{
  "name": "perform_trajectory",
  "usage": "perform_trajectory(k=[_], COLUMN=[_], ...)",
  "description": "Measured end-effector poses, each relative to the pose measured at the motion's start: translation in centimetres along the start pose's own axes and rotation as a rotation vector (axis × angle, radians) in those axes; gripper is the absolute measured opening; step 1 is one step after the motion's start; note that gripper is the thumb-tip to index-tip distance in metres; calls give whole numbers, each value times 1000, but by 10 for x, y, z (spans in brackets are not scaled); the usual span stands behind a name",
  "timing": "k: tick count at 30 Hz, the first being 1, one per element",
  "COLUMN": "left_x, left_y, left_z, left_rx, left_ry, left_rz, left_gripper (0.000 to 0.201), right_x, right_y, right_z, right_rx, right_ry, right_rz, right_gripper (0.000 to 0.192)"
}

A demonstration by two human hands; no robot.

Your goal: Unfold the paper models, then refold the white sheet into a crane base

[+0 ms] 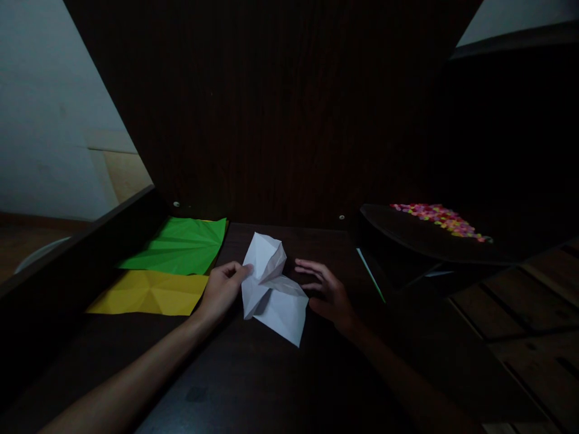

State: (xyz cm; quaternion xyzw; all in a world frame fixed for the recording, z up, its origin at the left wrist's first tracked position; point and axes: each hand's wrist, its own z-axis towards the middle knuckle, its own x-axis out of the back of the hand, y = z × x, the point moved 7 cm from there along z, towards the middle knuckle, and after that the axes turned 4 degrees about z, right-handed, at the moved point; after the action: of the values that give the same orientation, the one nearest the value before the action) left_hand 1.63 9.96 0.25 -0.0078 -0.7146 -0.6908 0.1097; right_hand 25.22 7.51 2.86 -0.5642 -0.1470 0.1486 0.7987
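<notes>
Dark wooden tabletop (239, 380), dimly lit: near its back edge's middle is a creased white paper (283, 307), pinched by the left hand (221, 290); the right hand (333, 296), fingers loosely spread, is just beside it. Green (181, 244) and yellow sheets (149, 292) lie toward the left edge.

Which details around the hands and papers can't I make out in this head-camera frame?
Head view:
- Left hand: any fingertips under the white paper are hidden by the sheet.
- Right hand: shadow leaves it unclear whether the thumb touches the paper.
- Green paper: covers whatever lies directly beneath it.
- Pink-and-yellow pieces: too small to identify.
- Right forearm: dim, and cut off by the bottom edge.
</notes>
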Motion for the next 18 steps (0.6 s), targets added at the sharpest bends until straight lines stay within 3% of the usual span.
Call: perform_trajectory(k=[5,10,12,18], left_x=[-1,-8,-12,-15], left_y=[-4,-2,0,10], left_z=[-1,-3,-4,-5], left_rx=[29,69,88,116], left_ry=[-6,-59,-92,-157], left_rz=[-16,-73,-101,-175], left_gripper=[34,34,32,27], right_x=[-7,-9,-2,31], right_y=[-9,-14,-11,9], right_z=[-1,2,4,0], right_rx=[76,123,79,-206], right_ry=[-22,70,135,444], right_rz=[-198,-344,-320,-145], right_gripper=[62,18,15,29])
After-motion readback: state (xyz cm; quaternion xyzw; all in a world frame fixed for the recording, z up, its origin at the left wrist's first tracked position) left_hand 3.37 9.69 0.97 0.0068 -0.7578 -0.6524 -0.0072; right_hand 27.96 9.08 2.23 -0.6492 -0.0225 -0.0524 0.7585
